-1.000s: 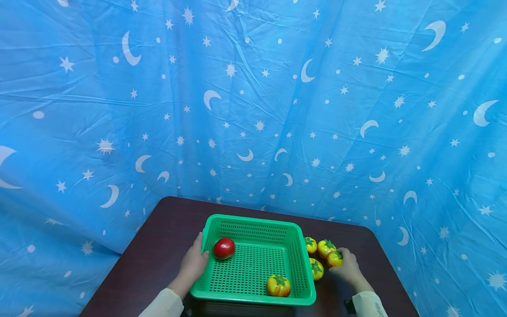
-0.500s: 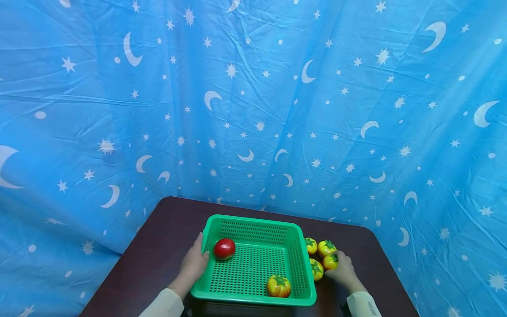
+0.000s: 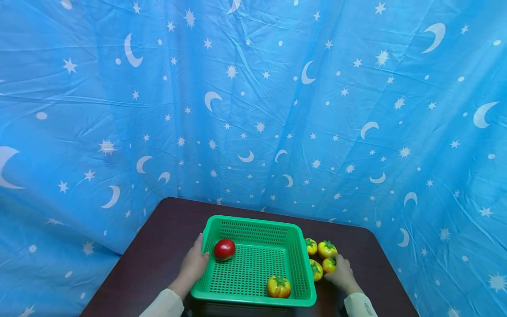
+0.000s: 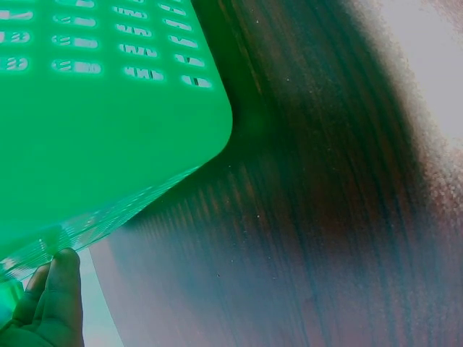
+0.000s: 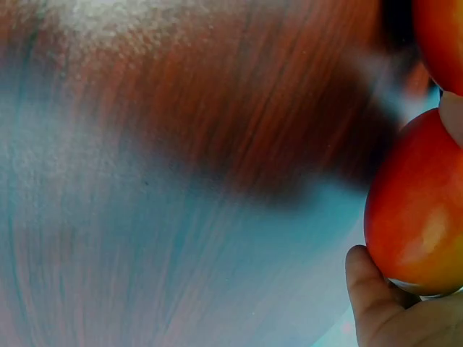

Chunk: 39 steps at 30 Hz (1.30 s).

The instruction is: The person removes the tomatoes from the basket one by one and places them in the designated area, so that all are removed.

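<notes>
My left hand grips the left side of a green plastic basket, thumb over the rim. The left wrist view has its fingers against the basket's wall. Inside the basket lie a plain red tomato at left and a yellow-red tomato at the front right. Right of the basket, my right hand holds another yellow-red tomato with a green top. Its thumb and a finger are on this tomato in the right wrist view; the other fingers are out of sight.
Close to the held tomato sit three more yellow-red tomatoes, one behind it, one by the basket's side, and one farther back. All stand on a dark brown table. A blue curtain hangs behind.
My right hand has shifted left with the tomato in its grasp, bringing it nearer the basket and the tomato beside it. The left hand and basket have stayed in place.
</notes>
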Motion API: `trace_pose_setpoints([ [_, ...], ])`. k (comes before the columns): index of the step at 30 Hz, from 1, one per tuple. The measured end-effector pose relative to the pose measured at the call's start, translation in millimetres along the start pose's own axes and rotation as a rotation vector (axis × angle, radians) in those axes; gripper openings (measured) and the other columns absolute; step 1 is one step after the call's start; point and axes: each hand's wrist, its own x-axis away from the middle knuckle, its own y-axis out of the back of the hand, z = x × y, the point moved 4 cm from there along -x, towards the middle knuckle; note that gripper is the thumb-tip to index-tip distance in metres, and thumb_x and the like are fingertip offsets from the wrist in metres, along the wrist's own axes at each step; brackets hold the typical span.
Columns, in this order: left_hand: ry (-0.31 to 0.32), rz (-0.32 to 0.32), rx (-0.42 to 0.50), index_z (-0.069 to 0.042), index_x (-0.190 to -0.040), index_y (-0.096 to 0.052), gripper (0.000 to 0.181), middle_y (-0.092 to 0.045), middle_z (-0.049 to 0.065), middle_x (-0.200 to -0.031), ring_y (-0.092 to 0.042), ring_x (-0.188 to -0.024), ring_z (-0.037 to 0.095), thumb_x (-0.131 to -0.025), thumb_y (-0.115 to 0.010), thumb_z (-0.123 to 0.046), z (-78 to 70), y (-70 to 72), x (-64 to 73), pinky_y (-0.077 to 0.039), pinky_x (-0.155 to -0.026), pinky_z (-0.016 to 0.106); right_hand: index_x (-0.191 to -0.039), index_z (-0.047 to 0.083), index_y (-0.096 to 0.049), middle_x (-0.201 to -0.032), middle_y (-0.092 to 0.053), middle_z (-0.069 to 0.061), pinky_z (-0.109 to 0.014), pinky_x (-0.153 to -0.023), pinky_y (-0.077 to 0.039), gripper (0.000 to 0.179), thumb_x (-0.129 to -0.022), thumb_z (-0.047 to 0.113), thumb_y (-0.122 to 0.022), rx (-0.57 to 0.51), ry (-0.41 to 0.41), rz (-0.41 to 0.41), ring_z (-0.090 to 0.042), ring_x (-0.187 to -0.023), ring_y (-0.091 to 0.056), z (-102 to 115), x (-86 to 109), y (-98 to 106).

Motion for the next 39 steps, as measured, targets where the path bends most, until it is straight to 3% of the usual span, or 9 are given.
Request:
trace_pose_setpoints([
  [20,-0.005,-0.005,-0.008,-0.004,-0.151,-0.012,0.071,-0.033,0.027,-0.148,-0.038,-0.13,0.047,-0.093,-0.052,-0.011,0.6,-1.0,-1.1,-0.039,-0.098,0.063,-0.131,-0.005,-0.036,-0.121,-0.039,-0.033,-0.061,-0.087,-0.044,0.077,-0.069,0.012,-0.079,-0.007,-0.049,-0.011,-0.045,-0.104,-0.045,-5,0.2,-11],
  [39,-0.012,-0.007,0.001,-0.004,-0.151,-0.012,0.071,-0.031,0.027,-0.149,-0.038,-0.131,0.047,-0.093,-0.052,-0.011,2.0,-1.4,-1.0,-0.038,-0.099,0.063,-0.137,-0.004,-0.033,-0.127,-0.039,-0.034,-0.063,-0.088,-0.042,0.086,-0.068,0.016,-0.08,-0.015,-0.017,0.002,-0.048,-0.109,-0.043,-9,4.9,-13],
])
